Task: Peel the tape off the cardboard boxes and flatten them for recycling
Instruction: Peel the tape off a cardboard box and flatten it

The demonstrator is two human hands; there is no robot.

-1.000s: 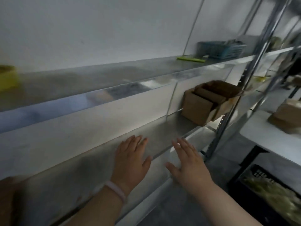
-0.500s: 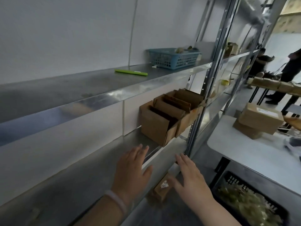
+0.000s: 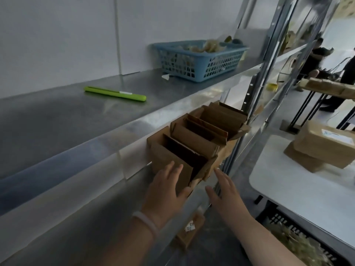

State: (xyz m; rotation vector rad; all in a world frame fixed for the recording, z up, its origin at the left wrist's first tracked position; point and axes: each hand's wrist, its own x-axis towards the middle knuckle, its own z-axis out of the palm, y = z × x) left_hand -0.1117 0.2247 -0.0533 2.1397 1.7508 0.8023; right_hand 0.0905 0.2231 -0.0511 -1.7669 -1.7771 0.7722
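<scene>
Cardboard boxes [image 3: 197,139] are seen lined up with flaps open on the middle shelf [image 3: 76,217] of a metal rack, set close against its upright post [image 3: 247,96]. The nearest box [image 3: 169,158] is met by the left hand [image 3: 166,187], whose fingers [image 3: 170,170] are held straight and close together and laid flat on its front face, the thumb spread to the side. A pale bracelet [image 3: 146,223] is worn at that wrist. The right hand [image 3: 224,196] is held just beside the box's right corner, fingers straight and slightly spread, nothing gripped. Whether contact is made there cannot be told.

A green pen-like tool [image 3: 115,94] and a blue basket [image 3: 199,60] are set on the shelf above, well apart from each other. Below the hands a small labelled box [image 3: 189,232] is visible, though blurred. To the right, two more boxes [image 3: 322,148] are stacked on a white surface [image 3: 288,192] — a black crate [image 3: 282,220] is seen beneath it.
</scene>
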